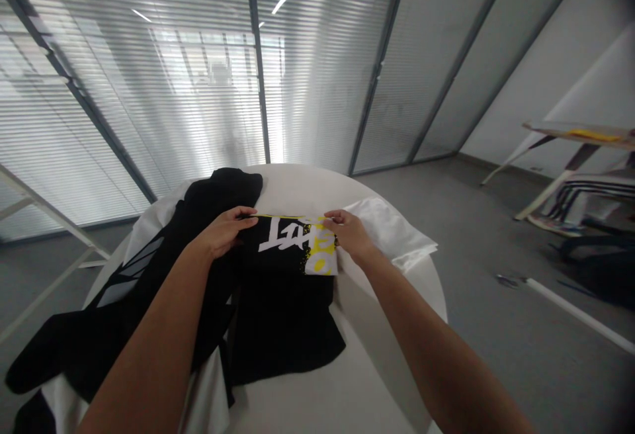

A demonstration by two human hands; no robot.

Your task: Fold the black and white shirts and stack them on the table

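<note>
A black T-shirt (285, 315) with a white and yellow print lies on a round white table (307, 394), its upper part folded over. My left hand (225, 229) pinches the folded edge at the left, fingers closed on the cloth. My right hand (347, 232) grips the same fold at the right, by the yellow part of the print. Both forearms reach in from the bottom of the view.
Another black garment (149, 268) with grey stripes is spread over the table's left side. White cloth (391, 232) lies at the right edge. Glass walls with blinds stand behind. A desk (580, 136) and white rods are on the grey floor at right.
</note>
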